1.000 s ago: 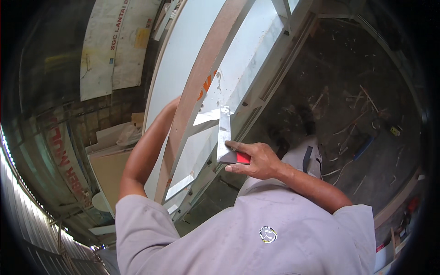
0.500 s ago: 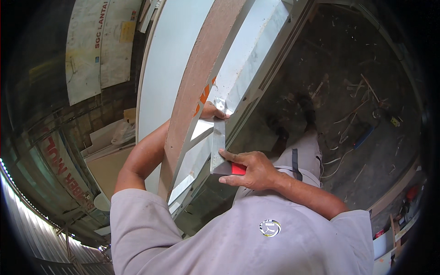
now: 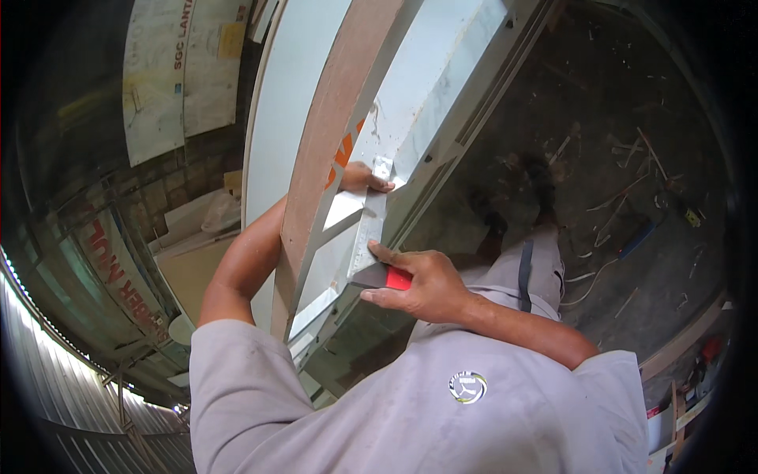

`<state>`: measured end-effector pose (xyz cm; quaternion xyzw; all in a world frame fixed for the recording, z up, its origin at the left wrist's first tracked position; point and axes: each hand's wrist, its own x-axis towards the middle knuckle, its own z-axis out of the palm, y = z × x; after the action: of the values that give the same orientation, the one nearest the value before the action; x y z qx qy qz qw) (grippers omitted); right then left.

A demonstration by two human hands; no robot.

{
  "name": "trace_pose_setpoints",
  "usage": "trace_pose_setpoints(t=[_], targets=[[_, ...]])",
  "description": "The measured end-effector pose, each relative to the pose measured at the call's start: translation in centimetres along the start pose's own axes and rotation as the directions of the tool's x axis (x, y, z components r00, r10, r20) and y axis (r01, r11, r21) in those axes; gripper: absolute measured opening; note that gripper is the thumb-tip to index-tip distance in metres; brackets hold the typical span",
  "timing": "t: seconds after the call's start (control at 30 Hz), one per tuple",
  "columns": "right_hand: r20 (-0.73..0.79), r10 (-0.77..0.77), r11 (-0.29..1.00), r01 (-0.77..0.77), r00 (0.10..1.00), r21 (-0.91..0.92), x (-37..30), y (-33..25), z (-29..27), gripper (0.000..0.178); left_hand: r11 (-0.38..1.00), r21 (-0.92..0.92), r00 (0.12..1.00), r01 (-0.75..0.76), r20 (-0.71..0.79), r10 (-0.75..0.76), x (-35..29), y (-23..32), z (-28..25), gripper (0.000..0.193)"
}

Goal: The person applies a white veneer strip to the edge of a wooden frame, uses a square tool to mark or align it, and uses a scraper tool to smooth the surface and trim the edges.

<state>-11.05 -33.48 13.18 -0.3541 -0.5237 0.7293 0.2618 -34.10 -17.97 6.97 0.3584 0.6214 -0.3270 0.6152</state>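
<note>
My right hand (image 3: 434,286) is closed around a red-handled tool (image 3: 399,278), whose dark wedge-shaped part meets the lower end of a long grey metal strip (image 3: 371,225). Whether tool and strip are one piece I cannot tell. My right index finger presses on the strip near that end. Behind a brown-edged board (image 3: 322,134), my left arm reaches through, and my left hand (image 3: 365,177) grips the strip's upper end with the thumb across it; the other fingers are partly hidden. The strip lies over a white marbled panel frame (image 3: 422,99).
A large white panel (image 3: 288,87) stands left of the brown-edged board. Pale sheets (image 3: 185,71) lean at the far left, with boards (image 3: 193,280) stacked below them. Offcuts and strips litter the dark floor (image 3: 608,142) at right, beside a blue object (image 3: 636,239).
My right hand and the red-handled tool have moved slightly left and up, and the strip's lower end has swung left. My left hand keeps its grip. The whole view has shifted a little.
</note>
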Motion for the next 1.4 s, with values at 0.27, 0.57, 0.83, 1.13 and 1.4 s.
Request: trace_pose_setpoints(t=[0.27,0.57,0.83,1.13,1.4], targets=[[0.031,0.038,0.999,-0.037,0.999,-0.039,-0.2,-3.0,-0.8,0.079,0.959,0.257,0.993,0.118,-0.054,-0.107,-0.8,-0.2,-0.4,0.066],[-0.023,-0.019,1.000,0.019,1.000,0.018,0.0,-2.7,0.4,0.074,0.985,0.129,0.994,0.111,-0.006,-0.111,0.0,-1.1,-0.7,0.066],[-0.008,-0.062,0.998,0.062,0.998,0.032,0.1,-1.4,0.3,0.076,0.974,0.228,0.999,0.004,-0.045,0.007,-0.8,-0.5,-0.7,0.067],[0.024,0.002,0.999,-0.003,1.000,0.037,0.4,-2.1,0.3,0.076,0.999,-0.048,0.998,-0.003,0.068,0.006,0.1,-1.0,-0.7,0.055],[0.042,-0.051,0.999,0.050,0.998,0.022,0.7,-1.7,-0.7,0.076,0.993,-0.115,0.999,0.017,0.039,-0.012,0.3,-2.8,-1.3,0.046]])
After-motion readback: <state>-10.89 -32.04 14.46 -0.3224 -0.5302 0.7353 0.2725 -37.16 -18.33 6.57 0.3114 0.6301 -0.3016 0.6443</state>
